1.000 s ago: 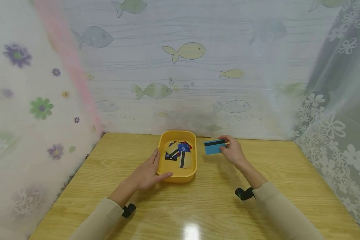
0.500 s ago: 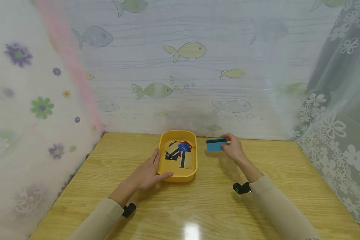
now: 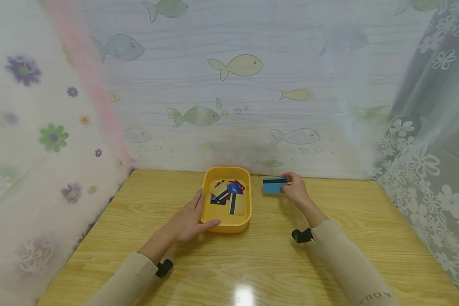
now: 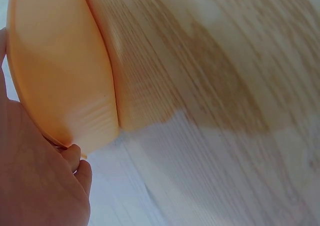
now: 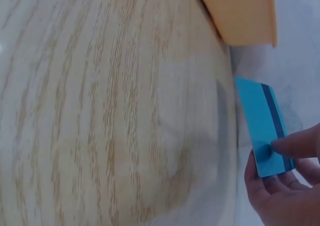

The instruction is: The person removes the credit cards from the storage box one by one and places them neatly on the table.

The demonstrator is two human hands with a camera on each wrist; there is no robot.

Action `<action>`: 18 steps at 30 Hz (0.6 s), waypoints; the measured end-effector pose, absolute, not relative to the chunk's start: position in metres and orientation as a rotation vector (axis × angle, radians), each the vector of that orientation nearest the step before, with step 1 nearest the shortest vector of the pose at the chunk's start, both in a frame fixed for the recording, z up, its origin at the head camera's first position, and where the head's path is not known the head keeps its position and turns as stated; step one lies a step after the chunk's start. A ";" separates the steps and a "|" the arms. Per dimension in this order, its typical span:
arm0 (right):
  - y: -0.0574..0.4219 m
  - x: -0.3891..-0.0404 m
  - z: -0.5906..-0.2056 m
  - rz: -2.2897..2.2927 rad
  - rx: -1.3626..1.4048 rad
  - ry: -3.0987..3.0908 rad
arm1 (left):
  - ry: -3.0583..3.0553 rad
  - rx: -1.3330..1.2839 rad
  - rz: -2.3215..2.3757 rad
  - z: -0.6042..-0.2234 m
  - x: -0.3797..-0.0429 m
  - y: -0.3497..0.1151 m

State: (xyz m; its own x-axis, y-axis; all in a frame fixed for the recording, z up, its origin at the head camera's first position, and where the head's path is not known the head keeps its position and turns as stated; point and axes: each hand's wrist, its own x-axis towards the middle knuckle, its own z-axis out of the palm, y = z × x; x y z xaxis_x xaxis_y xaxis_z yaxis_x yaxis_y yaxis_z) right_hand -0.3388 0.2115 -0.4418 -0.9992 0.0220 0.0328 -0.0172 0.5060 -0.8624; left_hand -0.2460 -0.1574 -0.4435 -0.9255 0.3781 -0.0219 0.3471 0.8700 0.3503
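In the head view, a yellow plastic tub [image 3: 226, 228] stands on the table by the back curtain. My left hand [image 3: 185, 221] holds its near left corner, fingers along the outer wall and thumb over the front rim. The left wrist view shows the tub's outer wall [image 4: 65, 61] beside the palm. Several bank cards lie inside, among them a gold card [image 3: 237, 204] with a dark stripe. Right of the tub, my right hand [image 3: 296, 189] pinches a blue card [image 3: 273, 185] by its right end, above the table, dark stripe facing me.
The wood-grain table [image 3: 229, 263] spreads in front of and around the tub. A fish-print curtain [image 3: 237, 140] hangs at the back edge, with a flowered curtain [image 3: 53, 178] at left and a lacy one [image 3: 424, 170] at right. Dark wrist cameras [image 3: 302, 236] sit under both wrists.
My right hand and the blue card have shifted slightly, and the card now lies more level. The right forearm has swung a little to the left. The left hand and tub keep their places.
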 end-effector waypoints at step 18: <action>0.214 -0.352 -0.465 1.436 0.059 -2.752 | 2.938 0.561 0.521 -0.444 -0.246 -0.158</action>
State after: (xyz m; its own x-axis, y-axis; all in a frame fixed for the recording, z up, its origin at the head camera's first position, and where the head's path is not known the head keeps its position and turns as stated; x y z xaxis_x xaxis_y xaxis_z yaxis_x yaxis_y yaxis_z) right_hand -0.3520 0.2142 -0.4646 -0.9986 -0.0165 0.0500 -0.0505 0.5716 -0.8190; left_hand -0.2456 -0.1581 -0.4438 -0.9263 0.3748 -0.0382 0.3388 0.8731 0.3504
